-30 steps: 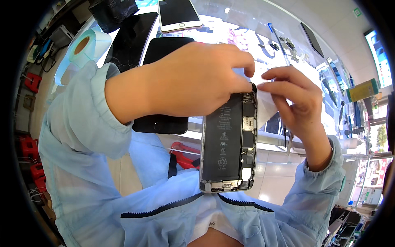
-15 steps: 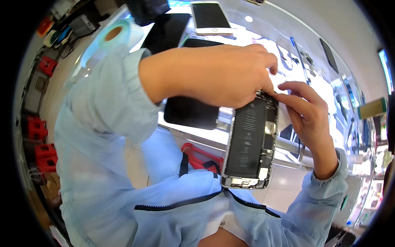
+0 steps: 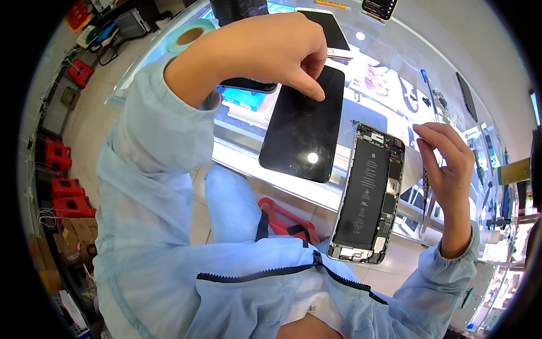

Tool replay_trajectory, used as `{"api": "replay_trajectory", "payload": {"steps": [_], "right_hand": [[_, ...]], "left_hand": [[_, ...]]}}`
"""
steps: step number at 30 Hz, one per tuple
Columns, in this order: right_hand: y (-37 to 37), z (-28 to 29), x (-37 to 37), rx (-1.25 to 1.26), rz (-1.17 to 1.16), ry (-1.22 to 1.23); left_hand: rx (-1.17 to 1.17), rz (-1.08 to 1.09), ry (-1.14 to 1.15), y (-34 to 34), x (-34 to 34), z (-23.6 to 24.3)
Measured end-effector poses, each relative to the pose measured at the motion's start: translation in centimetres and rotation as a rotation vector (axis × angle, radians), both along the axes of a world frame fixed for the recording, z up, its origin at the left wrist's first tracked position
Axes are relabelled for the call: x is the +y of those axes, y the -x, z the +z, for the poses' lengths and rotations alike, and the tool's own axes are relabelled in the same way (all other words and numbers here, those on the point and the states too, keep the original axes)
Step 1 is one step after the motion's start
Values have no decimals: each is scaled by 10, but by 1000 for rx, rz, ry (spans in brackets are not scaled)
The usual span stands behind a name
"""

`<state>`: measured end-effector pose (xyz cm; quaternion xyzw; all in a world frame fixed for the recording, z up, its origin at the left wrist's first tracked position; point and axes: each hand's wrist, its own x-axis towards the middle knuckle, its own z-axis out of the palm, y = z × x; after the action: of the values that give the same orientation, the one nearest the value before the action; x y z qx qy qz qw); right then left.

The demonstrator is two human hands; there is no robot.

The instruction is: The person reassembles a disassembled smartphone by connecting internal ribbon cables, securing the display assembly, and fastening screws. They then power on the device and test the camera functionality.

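Observation:
An opened phone (image 3: 367, 195), its back cover or screen off, shows a long black battery and small circuit parts. It lies in front of me, its near end reaching past the table's front edge. My right hand (image 3: 449, 161) is beside its upper right corner, thumb and index tips apart, with nothing seen between them. To the left lies a glossy black phone screen panel (image 3: 302, 130). Over that panel's upper end is my left hand (image 3: 288, 51), fingers curled in and thumb pointing down. Whatever its fingertips grip, if anything, is hidden.
A white-framed phone (image 3: 332, 31) and a roll of tape (image 3: 191, 37) are at the back. Beyond the right hand are a blue pen-like tool (image 3: 424, 79) and a dark phone (image 3: 466, 96). A red stool (image 3: 285, 220) stands below the table edge.
My left hand has left the opened phone's upper end and moved left over the black panel. My right hand has drawn away from the opened phone. The view has shifted slightly.

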<state>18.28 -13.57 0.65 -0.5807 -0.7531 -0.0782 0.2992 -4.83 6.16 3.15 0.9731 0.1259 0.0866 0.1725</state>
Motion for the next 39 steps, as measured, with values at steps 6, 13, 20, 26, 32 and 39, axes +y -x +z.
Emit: {"api": "replay_trajectory", "payload": {"steps": [6,13,20,26,32,39], "right_hand": [[0,1,-1,19,-11,28],[-3,1,-3,34,1,15],[-7,0,-2,77,70,30],[-15,-5,-1,69,96,27],[-18,-5,-1,120,79,77],[-12,-6,0,213,75,24]], "left_hand": [[12,75,-81,-2,-2,-7],[-33,2,-12,-8,-1,-8],[-77,-80,156,-37,-30,-5],[-102,-329,36,-77,-47,-2],[-150,-315,-12,-97,-54,-4],[-128,-311,2,-98,-53,1]]}}
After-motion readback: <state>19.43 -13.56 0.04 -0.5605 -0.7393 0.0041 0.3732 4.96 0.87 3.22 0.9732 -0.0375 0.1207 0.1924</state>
